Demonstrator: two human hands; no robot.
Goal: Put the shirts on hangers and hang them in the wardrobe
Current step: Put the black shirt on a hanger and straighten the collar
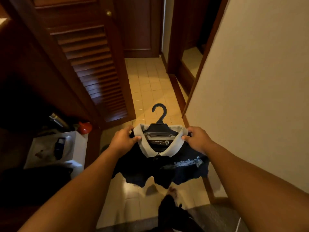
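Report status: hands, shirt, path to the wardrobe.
Left hand and right hand grip shirt at collar. Hanger inside, hook up. Louvred door left, nothing between.

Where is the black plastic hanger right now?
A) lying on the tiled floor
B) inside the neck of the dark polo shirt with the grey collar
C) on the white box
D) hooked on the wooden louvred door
B: the black plastic hanger sits inside the grey collar of the dark polo shirt, its hook sticking out above, while the left hand and right hand grip the shirt's shoulders.

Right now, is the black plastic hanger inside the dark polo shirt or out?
Inside: the black plastic hanger sits within the grey collar, hook sticking out above.
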